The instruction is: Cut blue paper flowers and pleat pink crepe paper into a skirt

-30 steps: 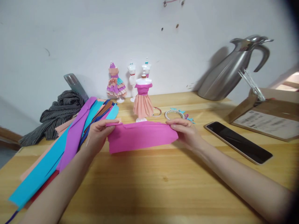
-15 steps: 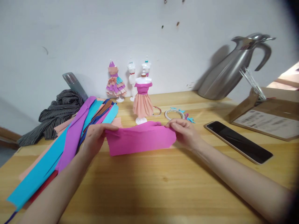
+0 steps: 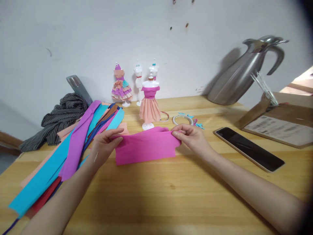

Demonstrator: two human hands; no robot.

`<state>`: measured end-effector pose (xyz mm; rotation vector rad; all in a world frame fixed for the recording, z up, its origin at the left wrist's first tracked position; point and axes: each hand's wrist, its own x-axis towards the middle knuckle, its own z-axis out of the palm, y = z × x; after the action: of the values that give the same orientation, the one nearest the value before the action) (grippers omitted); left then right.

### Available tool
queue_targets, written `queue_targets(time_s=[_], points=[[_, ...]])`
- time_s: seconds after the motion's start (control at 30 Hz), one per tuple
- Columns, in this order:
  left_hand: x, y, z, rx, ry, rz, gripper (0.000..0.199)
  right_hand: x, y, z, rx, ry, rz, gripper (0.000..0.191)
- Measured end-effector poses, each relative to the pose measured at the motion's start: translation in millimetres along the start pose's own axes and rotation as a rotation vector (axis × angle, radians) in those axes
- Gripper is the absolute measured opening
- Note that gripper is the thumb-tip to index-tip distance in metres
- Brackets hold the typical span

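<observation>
A magenta crepe paper strip (image 3: 146, 150) is stretched between my two hands above the wooden table. My left hand (image 3: 104, 143) pinches its left upper corner between thumb and fingers. At the other end, my right hand (image 3: 189, 137) grips the upper right corner, where the edge bunches a little. Just behind the strip stands a small white dress form (image 3: 149, 84) wearing a magenta off-shoulder top and a pleated peach skirt (image 3: 149, 110). Its round base shows above the strip's top edge.
Coloured crepe strips (image 3: 78, 143) lie left beside a striped cloth (image 3: 65, 111) and a bottle (image 3: 78, 87). A ruffled-dress form (image 3: 121, 86) and two white forms stand behind. Tape rolls (image 3: 182, 120), a phone (image 3: 249, 148), a cardboard box (image 3: 281, 120) and a steel jug (image 3: 238, 75) occupy the right.
My left hand has shifted slightly right and its thumb now lies over the paper's front. My right hand has moved slightly left, and the strip's right end has folded inward.
</observation>
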<state>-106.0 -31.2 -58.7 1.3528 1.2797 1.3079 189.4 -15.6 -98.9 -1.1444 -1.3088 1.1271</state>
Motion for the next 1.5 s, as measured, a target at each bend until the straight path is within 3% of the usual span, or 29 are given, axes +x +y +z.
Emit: queue_targets(time_s=[0.23, 0.57, 0.77, 0.9, 1.3, 1.5], points=[[4, -2, -3.1, 0.069, -0.027, -0.045, 0.018, -1, -4, -1, -0.166, -0.033, -0.111, 0.024], [5, -10, -7.1, 0.049, -0.171, -0.157, 0.021, 1, 1, -2, -0.152, -0.042, -0.077, 0.025], [6, -15, -4.0, -0.127, -0.163, -0.34, 0.025, 2, 10, 2, -0.053, -0.002, 0.003, 0.027], [6, -18, -2.9, -0.225, -0.168, -0.39, 0.025, 2, 14, 4, -0.016, 0.03, 0.016, 0.027], [8, -27, 0.9, -0.253, -0.071, -0.368, 0.04, 3, 19, 4, 0.064, -0.005, 0.07, 0.033], [8, -25, -1.4, -0.275, -0.102, -0.399, 0.032, 3, 18, 3, 0.085, 0.007, 0.086, 0.035]])
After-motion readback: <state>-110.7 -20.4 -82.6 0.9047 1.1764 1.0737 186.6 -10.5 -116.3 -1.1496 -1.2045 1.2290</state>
